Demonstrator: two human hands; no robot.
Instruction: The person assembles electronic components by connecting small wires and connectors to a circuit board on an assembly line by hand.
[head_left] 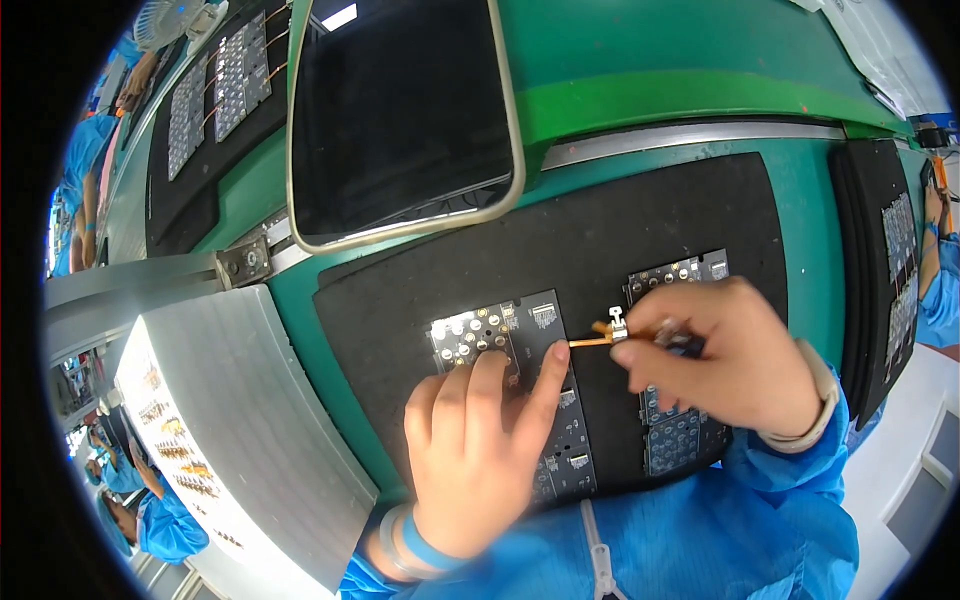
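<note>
Okay, R hand (pixel 725 360) half-curled over the right half of the black mat (pixel 608 430), thumb and index pinched tight on an orange flex strip (pixel 588 342), w/ a small white tab (pixel 617 323) standing up right at the fingertips; there's a dark bit (pixel 688 344) tucked in by the curled fingers too, too blurred to ID. L hand (pixel 475 445) is palm down, fingers spread, nothing gripped, resting over the left circuit board (pixel 532 335), its index tip right at that board's R edge where the strip's other end shows. So the strip spans the gap btwn the left board and the right circuit board (pixel 672 445), approx. mid-mat; the right board's partly hidden under the R hand, its lower end toward the mat's near edge. Mat's on the green table (pixel 805 290). Off the mat's far L corner, a big dark screen (pixel 405 120) in a pale frame. L of the mat, a slanted white panel (pixel 260 400) w/ rows of tiny orange-and-dark parts (pixel 180 455). Over R, stacked black pads (pixel 862 270) carrying more boards (pixel 900 240), plus a co-worker's blue sleeve (pixel 940 300) beyond.
</note>
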